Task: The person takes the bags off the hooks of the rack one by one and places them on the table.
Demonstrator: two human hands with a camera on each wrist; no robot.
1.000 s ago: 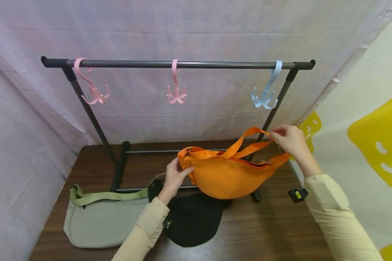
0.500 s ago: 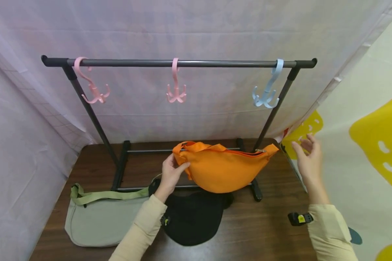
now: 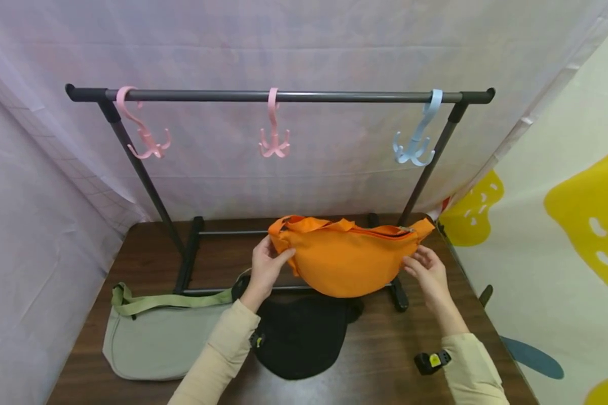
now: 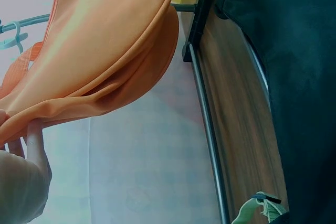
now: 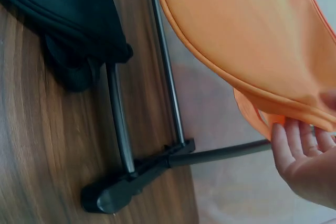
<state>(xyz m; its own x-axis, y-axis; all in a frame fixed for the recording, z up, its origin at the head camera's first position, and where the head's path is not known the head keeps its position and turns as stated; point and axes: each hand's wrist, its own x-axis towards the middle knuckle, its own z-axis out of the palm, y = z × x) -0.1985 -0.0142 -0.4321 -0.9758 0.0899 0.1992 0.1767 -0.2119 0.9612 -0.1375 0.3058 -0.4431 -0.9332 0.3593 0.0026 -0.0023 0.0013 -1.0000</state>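
An orange half-moon crossbody bag (image 3: 349,264) is held up in front of the rack, zipper edge on top, its strap lying along that edge. My left hand (image 3: 265,271) pinches the bag's left end, thumb in front. At the right end, my right hand (image 3: 430,275) grips the lower corner; in the right wrist view its fingers (image 5: 296,140) lie behind the fabric and the thumb in front. A black bag (image 3: 304,340) lies on the floor below, partly behind the left forearm. Beside it lies a grey-green bag (image 3: 162,343) with a green strap (image 3: 177,304).
Across the back stands a dark metal rack (image 3: 344,97). From its bar hang a pink hook (image 3: 149,143) at left, another pink hook (image 3: 274,138) mid-bar and a light blue hook (image 3: 415,140) at right. Pale curtains (image 3: 334,34) enclose the brown wood-look surface (image 3: 385,360).
My right hand has let go of the strap, moved away to the right, then come back to the bag's right end. The strap has dropped onto the bag, which has shifted slightly left.
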